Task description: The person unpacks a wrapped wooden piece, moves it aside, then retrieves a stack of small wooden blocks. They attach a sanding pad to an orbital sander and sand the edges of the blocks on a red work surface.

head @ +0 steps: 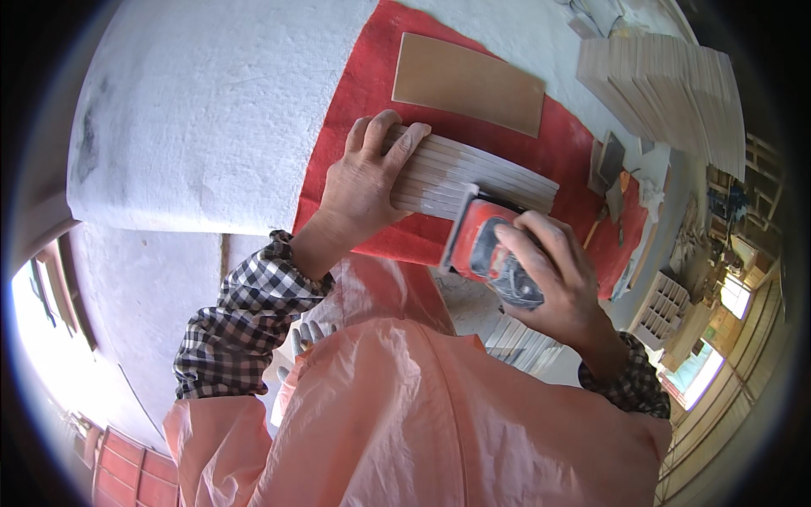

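Observation:
A row of thin wooden panels [469,171], several of them, stands on edge, pressed side by side on a red cloth [355,120]. My left hand [370,168] grips the left end of this stack, fingers over the far side and thumb side near the front. In my right hand [561,269] is a red and black electric sander [491,244], tilted at the near edge of the stack toward its right end. Whether its pad touches the panels cannot be made out. Pale dust coats the sander and my right fingers. Parts of the upper edges look lighter than others.
One brown flat panel [469,82] lies on the cloth beyond the stack. At the far right stands a tall pile of thin boards [665,95]. Small tools and scraps [611,171] lie on the cloth's right side. A white compartmented rack [662,310] stands lower at right.

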### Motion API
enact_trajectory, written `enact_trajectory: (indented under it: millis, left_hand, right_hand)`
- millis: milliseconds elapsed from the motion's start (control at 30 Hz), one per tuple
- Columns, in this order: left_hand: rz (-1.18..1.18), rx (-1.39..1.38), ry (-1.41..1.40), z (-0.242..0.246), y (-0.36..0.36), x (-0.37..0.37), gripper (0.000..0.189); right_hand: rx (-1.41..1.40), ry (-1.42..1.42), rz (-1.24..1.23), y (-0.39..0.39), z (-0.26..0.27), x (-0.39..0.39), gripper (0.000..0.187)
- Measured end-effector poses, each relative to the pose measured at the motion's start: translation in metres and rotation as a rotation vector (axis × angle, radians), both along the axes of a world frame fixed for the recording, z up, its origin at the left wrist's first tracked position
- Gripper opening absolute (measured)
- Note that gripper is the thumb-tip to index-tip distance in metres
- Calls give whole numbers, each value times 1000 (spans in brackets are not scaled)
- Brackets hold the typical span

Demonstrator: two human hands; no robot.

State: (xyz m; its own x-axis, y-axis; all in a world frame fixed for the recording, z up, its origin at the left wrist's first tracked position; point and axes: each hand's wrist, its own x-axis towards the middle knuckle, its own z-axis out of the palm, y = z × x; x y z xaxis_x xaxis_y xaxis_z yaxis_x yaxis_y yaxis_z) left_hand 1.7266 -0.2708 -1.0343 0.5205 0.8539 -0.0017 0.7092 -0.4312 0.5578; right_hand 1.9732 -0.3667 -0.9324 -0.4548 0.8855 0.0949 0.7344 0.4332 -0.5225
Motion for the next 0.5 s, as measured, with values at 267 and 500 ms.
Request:
enact_trajectory:
  millis: [267,500]
  left_hand:
    - [21,22,-5,2,-2,-2,102]
    - [0,2,28,0,-1,-1,102]
  right_hand:
    - [9,-42,82,8,-6,-21,77]
    - [54,63,-60,2,3,6,80]
